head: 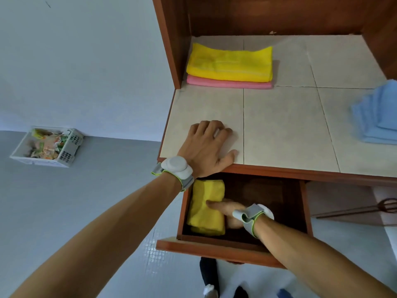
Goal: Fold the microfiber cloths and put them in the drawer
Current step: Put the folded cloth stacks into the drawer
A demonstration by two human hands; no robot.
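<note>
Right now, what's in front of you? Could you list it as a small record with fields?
drawer: pulled open
yellow cloth: folded, at the drawer's left side
right hand: in the drawer, a finger on the yellow cloth; grip unclear
left hand: flat on the counter
stack: two folded cloths, yellow over pink, at the counter's back
blue cloths: counter's right edge, partly out of view
basket: on the floor by the wall
</note>
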